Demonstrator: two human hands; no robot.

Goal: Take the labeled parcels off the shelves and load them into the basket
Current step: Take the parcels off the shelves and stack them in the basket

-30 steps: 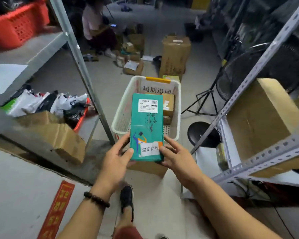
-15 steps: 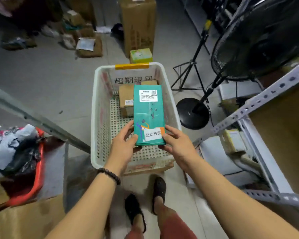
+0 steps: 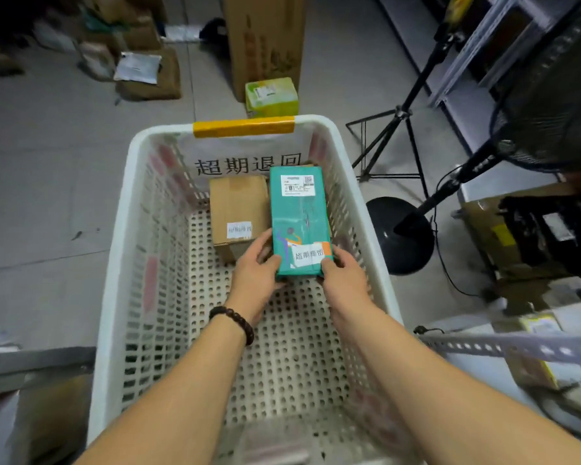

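Both hands hold the near end of the teal rectangular paper-wrapped parcel [image 3: 297, 219], which sits inside the white perforated plastic basket [image 3: 121, 229] at the centre of the frame. The left hand [image 3: 255, 273] curls round the parcel's lower-left corner and the right hand [image 3: 342, 280] round its lower-right corner, thumbs on top beside the white label. The parcel lies lengthwise just beside the brown cardboard box [image 3: 239, 209], close to the basket's right wall (whether it already rests on the floor or on something under its far end, I cannot tell). The likeliest trouble is a pinch. The left fingers sit in the narrow gap between parcel and box, so pushing the parcel leftward would trap them. The right knuckles are near the lattice wall and could scrape it on the way out. Letting go while the far end is propped on something could leave the parcel tilted, or let it slide toward the wall. For room, the perforated floor shows through across the lower half of the frame, so the hands can draw straight back and up there. Outside the basket the right side is tighter, with the black round fan base [image 3: 399, 233] just beside the rim and a grey slotted metal shelf rail [image 3: 517, 347] crossing the lower right.
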